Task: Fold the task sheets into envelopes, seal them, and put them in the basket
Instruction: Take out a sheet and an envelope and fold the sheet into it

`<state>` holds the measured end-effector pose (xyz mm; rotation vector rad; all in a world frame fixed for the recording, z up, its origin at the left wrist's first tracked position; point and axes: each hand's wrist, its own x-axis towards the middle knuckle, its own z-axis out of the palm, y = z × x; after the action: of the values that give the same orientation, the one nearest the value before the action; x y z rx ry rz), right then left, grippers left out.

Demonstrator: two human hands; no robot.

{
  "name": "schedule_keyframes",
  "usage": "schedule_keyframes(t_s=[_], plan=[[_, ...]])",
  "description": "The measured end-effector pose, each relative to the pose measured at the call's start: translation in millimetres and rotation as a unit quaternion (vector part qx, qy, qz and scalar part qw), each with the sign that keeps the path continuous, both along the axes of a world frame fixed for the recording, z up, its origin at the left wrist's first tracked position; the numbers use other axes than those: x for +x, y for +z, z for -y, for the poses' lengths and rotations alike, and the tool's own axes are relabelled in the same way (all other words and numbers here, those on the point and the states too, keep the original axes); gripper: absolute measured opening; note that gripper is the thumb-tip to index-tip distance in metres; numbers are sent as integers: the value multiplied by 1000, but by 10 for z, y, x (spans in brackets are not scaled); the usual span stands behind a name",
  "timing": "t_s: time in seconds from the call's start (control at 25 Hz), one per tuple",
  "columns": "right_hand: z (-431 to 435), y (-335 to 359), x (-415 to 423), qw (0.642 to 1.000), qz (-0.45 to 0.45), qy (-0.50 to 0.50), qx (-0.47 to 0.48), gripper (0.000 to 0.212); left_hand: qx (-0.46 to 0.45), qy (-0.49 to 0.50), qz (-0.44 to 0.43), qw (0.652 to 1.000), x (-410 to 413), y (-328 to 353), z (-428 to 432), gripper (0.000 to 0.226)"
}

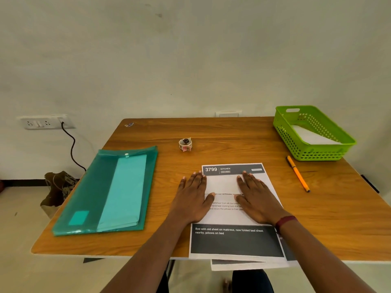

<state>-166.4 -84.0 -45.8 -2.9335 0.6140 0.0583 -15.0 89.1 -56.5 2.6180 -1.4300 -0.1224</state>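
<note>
A printed task sheet (224,183) lies on the wooden table (232,132) in front of me, with a folded flap lying over its middle. My left hand (193,197) presses flat on the flap's left side, fingers straight. My right hand (257,195) presses flat on its right side. More sheets (237,242) lie underneath, hanging over the near edge. A green basket (313,134) at the back right holds a white folded paper (313,136). A small sticker roll (185,144) stands behind the sheet.
A teal plastic folder (108,191) holding paper lies at the left. An orange pen (298,173) lies right of the sheet, in front of the basket. A wall socket (45,122) with a black cable is at the far left, and a brown bag (59,187) sits on the floor.
</note>
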Motion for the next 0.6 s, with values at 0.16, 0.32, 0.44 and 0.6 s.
schedule_keyframes(t_s=[0.16, 0.32, 0.44, 0.6], plan=[[144, 85, 8, 999, 32, 14, -8, 62, -71, 8, 5, 997, 11, -2, 4, 66], [273, 207, 119, 999, 38, 8, 17, 60, -54, 35, -89, 994, 149, 190, 87, 71], [314, 253, 234, 999, 20, -7, 33, 67, 19, 38, -128, 991, 250, 387, 247, 78], [342, 282, 331, 998, -14, -23, 49, 68, 87, 52, -145, 984, 285, 501, 415, 85]])
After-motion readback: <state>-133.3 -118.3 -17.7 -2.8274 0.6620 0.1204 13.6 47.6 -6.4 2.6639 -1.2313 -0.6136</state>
